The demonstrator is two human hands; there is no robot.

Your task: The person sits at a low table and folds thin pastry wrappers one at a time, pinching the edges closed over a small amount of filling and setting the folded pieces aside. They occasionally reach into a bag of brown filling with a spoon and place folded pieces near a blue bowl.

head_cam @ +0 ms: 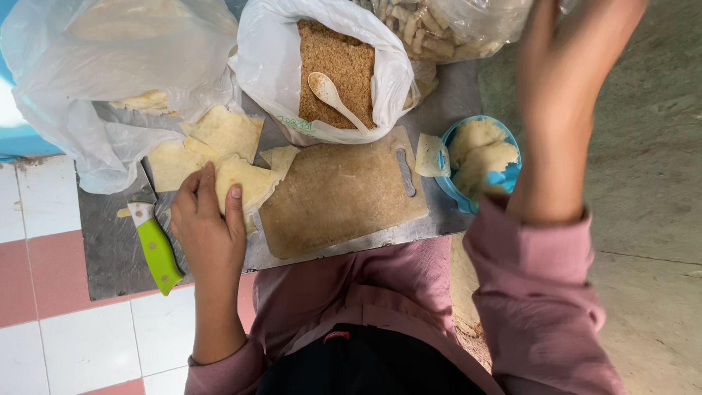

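— Where are the dough sheets [238,175]?
— Under the left hand [208,227] — its fingers [235,208] lie flat and loose on the pale, thin, ragged-edged squares, pressing, not clenched, beside the wooden cutting board [340,194].
— And the right hand [563,80]?
— Raised near a clear bag of pasta pieces [446,29]; its grip I cannot tell.

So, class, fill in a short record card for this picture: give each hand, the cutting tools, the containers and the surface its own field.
left hand: flat on pale dough sheets
right hand: raised, blurred, at clear bag of pale sticks
knife: green handle, beside left hand
cutting board: wooden, bare
white bag: brown crumbs, spoon resting on them
blue bowl: holds dough pieces
surface: grey slab on tiled floor
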